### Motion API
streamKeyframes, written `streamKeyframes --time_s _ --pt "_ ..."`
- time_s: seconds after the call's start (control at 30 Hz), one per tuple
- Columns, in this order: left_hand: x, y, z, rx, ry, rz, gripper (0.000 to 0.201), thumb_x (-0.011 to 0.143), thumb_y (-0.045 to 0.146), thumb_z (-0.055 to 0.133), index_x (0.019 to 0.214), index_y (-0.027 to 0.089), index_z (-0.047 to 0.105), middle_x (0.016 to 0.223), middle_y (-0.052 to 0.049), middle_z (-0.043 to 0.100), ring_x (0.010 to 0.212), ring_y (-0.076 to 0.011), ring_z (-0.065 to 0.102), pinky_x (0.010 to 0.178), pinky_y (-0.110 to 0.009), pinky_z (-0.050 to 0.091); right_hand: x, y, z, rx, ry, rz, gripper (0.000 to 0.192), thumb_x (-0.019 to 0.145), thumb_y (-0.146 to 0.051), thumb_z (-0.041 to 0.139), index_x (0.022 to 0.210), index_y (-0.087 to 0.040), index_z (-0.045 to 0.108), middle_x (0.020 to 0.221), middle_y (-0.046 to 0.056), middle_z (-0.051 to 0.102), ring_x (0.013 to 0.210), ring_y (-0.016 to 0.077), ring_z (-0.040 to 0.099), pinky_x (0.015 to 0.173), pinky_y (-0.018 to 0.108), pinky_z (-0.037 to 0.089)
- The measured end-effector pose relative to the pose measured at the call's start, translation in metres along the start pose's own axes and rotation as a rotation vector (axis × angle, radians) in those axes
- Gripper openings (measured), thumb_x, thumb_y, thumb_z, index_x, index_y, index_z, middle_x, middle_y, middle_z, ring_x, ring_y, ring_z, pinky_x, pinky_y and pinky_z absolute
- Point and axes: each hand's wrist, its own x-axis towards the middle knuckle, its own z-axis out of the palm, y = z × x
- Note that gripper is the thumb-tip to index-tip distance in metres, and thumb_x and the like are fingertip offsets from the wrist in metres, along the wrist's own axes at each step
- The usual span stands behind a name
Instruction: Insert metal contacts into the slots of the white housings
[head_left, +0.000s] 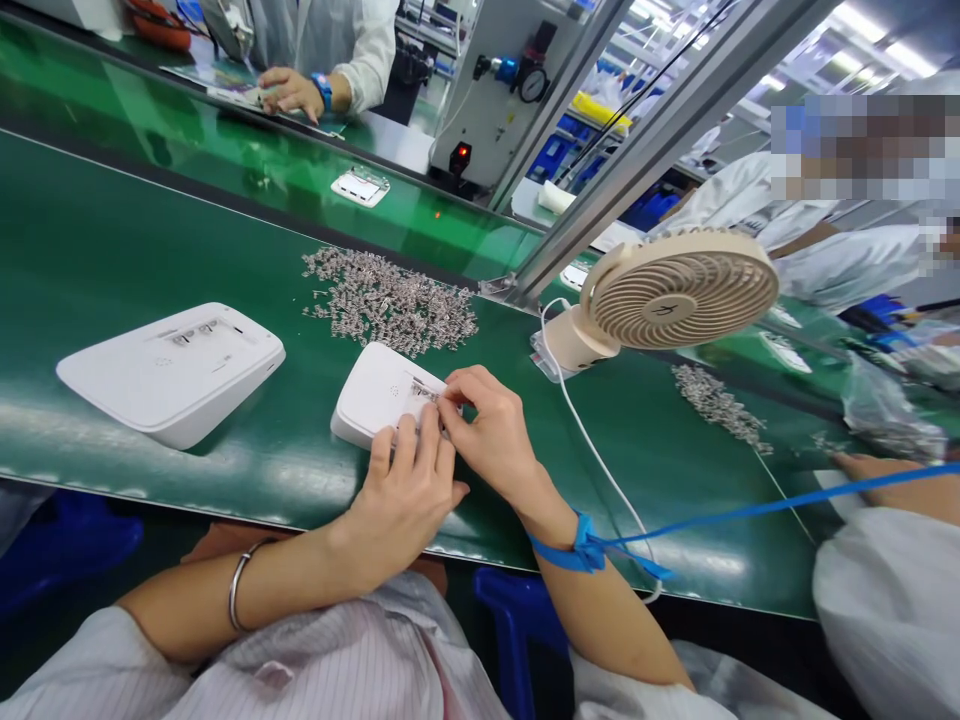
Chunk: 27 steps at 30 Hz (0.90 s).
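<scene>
A white plastic housing [375, 392] lies on the green work surface, with a recessed compartment holding metal contacts in its upper face. The fingers of my left hand [401, 495] are laid out over its near edge, fingertips beside the compartment, thumb apart. My right hand [491, 430] reaches the housing's right end with thumb and forefinger pinched together; whatever is between them is hidden. Just beyond the housing spreads a pile of small metal contact pieces [394, 305]. Left of my hands rests a second white housing [169, 375], with metal pieces showing in its compartment.
A beige fan [679, 295] stands right of my hands; its white cable [589, 435] runs past my wrist. A blue wrist strap [574, 545] stretches rightward. Behind rises a metal post [585, 150]. Co-workers sit opposite and at right, near another metal pile [716, 405].
</scene>
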Motion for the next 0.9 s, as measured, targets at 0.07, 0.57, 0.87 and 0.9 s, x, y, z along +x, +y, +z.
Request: streamKeyframes --time_s 0.07,0.57,0.87,0.9 --pt "0.001 0.0 0.0 -0.006 -0.007 -0.003 0.046 0.088 0.042 0.046 0.119 0.009 0.056 0.125 -0.011 0.056 0.108 -0.025 0.052 0.088 -0.037 0.033 0.0 0.0 -0.001 0.017 0.0 -0.01 0.016 0.077 -0.01 0.048 0.063 -0.019 0.048 0.077 0.005 0.057 0.07 0.0158 0.055 0.064 0.029 0.045" --pt "0.005 0.001 -0.001 -0.063 0.009 -0.03 0.04 0.086 0.038 0.051 0.112 0.008 0.061 0.125 -0.014 0.056 0.101 -0.0243 0.056 0.085 -0.035 0.032 -0.002 -0.003 -0.017 0.064 -0.114 -0.006 0.015 0.081 -0.012 0.05 0.074 -0.018 0.062 0.092 0.008 0.067 0.086 0.0195 0.064 0.076 0.032 0.051" --pt "0.004 0.004 0.002 -0.05 0.033 -0.058 0.038 0.085 0.036 0.052 0.11 0.01 0.062 0.123 -0.012 0.057 0.101 -0.0227 0.056 0.085 -0.035 0.031 -0.015 -0.002 -0.02 0.097 -0.069 0.021 0.012 0.081 -0.016 0.053 0.083 -0.02 0.064 0.104 0.01 0.066 0.096 0.02 0.063 0.084 0.035 0.052" --pt "0.004 0.004 0.002 -0.05 0.03 -0.056 0.038 0.086 0.036 0.051 0.111 0.01 0.061 0.124 -0.012 0.057 0.101 -0.0224 0.056 0.085 -0.035 0.031 -0.015 -0.002 -0.017 0.098 -0.045 0.029 0.01 0.081 -0.016 0.053 0.081 -0.019 0.062 0.101 0.009 0.066 0.094 0.0197 0.064 0.082 0.035 0.052"
